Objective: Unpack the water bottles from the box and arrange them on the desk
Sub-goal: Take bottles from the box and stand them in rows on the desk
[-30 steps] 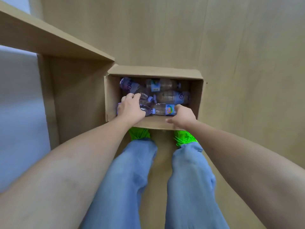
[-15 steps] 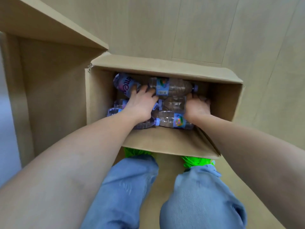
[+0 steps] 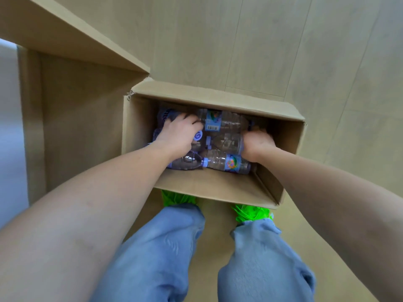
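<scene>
While both hands are down inside the cardboard box (image 3: 213, 188), no bottle has yet been lifted clear, so the risks below are judged from the present grip only.

**Position.** The box stands on the floor just in front of the person's feet, beside the wooden leg panel of the surface (image 3: 65, 33), whose top runs above and to the left. The water bottles (image 3: 226, 163) lie on their sides in rows inside the box, packed against one another.

**Hand state.**
- The left hand (image 3: 180, 132) is curled over the bottles at the left of the box, fingers bent around one with a purple label. Whether the grip is fully closed cannot be told; the fingertips are hidden.
- The right hand (image 3: 257, 141) is pushed down at the right end of the middle row, fingers curled out of sight below the bottles. Its grip cannot be confirmed either.

**Likely faults.**
1. Slip: the bottles are smooth, round and thin-walled. A grip on the body may let one roll out of the palm during lifting.
2. Snagging: neighbouring bottles touch the one being grasped. Pulling upward may drag an adjacent bottle along, then drop it.
3. Collision: the edge of the surface overhangs near the box's left corner. A bottle raised on the left could strike it.
4. Box shift: the box is light. A sideways pull may slide or tip it.
</scene>
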